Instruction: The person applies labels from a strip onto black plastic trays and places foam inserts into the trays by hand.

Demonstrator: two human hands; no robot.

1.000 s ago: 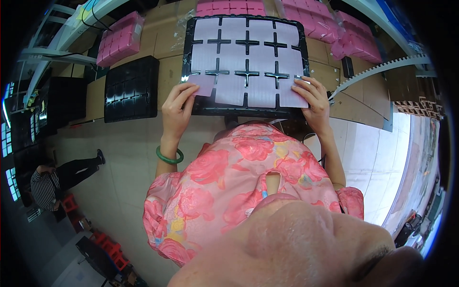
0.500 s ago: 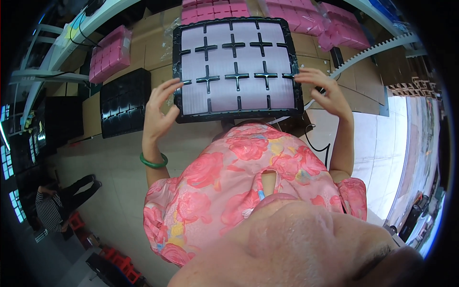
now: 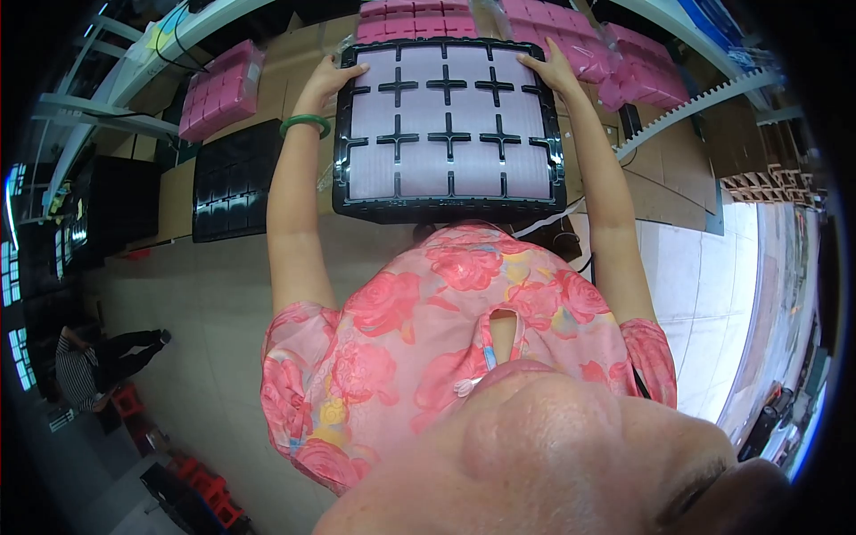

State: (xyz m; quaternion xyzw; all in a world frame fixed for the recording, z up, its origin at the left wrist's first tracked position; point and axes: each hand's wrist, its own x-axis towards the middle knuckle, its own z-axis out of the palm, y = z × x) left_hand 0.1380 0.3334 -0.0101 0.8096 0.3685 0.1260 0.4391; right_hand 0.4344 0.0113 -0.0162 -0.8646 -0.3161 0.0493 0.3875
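In front of me is a black plastic tray (image 3: 450, 210) with cross-shaped dividers. Pale pinkish-white sheet material (image 3: 423, 111) fills the spaces between the dividers. Both my arms reach forward along its sides. My left hand (image 3: 333, 77) grips the far left corner, its thumb laid over the rim and a green bangle (image 3: 305, 125) on the wrist. At the far right corner, my right hand (image 3: 553, 68) holds the rim with the thumb on top. The fingers beyond the rim are partly hidden.
Left of the tray lies another black tray (image 3: 234, 181), with a wrapped pink block stack (image 3: 223, 91) behind it. More pink blocks (image 3: 415, 20) line the back. A toothed white strip (image 3: 700, 105) arches at right. Cardboard (image 3: 285, 67) covers the bench. A person (image 3: 78, 370) is far left.
Both hands have moved forward from beside the tray's near half to its far corners, and now grip the rim there. The tray sits slightly further right in view.
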